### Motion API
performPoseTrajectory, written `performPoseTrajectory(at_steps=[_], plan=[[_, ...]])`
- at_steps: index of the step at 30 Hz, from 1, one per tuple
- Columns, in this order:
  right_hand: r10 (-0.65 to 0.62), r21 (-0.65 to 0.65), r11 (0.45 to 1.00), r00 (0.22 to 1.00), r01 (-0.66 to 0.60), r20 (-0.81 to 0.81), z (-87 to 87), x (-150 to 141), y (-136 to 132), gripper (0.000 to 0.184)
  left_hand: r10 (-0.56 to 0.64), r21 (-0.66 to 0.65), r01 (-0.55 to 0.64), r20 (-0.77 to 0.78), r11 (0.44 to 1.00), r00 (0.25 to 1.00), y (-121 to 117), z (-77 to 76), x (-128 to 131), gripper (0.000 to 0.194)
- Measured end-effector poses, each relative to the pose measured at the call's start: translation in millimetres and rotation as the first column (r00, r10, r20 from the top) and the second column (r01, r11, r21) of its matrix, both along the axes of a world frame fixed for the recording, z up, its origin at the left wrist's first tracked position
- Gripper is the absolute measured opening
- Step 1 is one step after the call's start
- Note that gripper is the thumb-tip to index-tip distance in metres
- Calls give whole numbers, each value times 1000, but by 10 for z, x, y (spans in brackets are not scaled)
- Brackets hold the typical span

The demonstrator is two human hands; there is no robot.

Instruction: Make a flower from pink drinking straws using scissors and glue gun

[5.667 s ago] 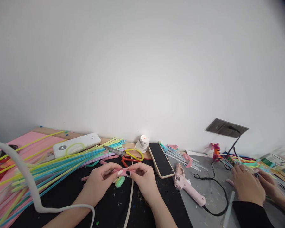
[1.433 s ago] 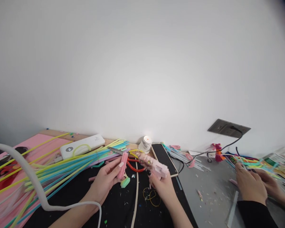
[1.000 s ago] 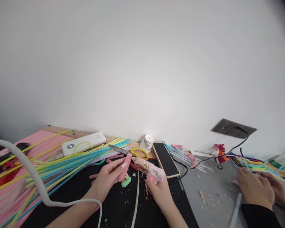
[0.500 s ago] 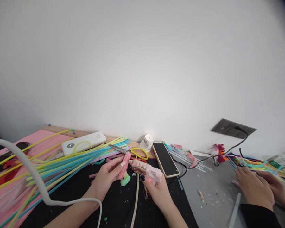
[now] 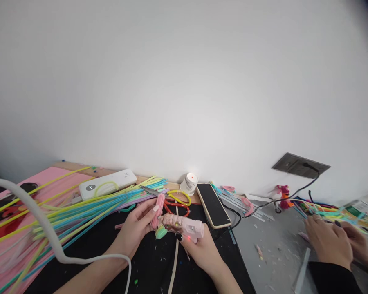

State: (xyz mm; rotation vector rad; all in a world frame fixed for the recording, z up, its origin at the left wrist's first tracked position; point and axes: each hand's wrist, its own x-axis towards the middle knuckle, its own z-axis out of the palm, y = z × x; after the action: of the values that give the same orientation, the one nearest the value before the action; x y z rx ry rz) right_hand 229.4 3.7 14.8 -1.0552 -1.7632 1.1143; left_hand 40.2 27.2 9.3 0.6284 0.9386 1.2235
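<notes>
My left hand (image 5: 134,228) is closed on a short pink straw bundle (image 5: 157,205), held upright over the black mat (image 5: 147,265). My right hand (image 5: 199,250) grips a pink hot glue gun (image 5: 184,224) with a lit red light. Its nozzle points left, at the lower end of the pink bundle. A small green straw piece (image 5: 161,232) lies just under the nozzle.
A heap of long coloured straws (image 5: 79,210) lies at left, with a white power bank (image 5: 107,184), scissors (image 5: 153,192), a small white cup (image 5: 190,182) and a phone (image 5: 213,199) behind. Another person's hands (image 5: 328,241) work at right among straws. A white cable (image 5: 49,241) crosses the left.
My right hand has picked up the glue gun from the grey surface and brought its nozzle down and left to the pink bundle. My left hand holds the bundle upright.
</notes>
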Motion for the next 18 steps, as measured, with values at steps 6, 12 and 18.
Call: performPoseTrajectory(at_steps=[6,12,18], plan=[[17,10,1000,1000,-17,9,37,1,-16,34,0,-8,0,68,1000,998,28,-41,-6,51],[-14,6,1000,999,13,41,19,9,-18,30,21,10,-22,116,1000,993,36,-76,1,47],[-103,10,995,993,103,60,-66,29,-5,27,-8,-13,9,57,1000,998,39,-68,-16,54]])
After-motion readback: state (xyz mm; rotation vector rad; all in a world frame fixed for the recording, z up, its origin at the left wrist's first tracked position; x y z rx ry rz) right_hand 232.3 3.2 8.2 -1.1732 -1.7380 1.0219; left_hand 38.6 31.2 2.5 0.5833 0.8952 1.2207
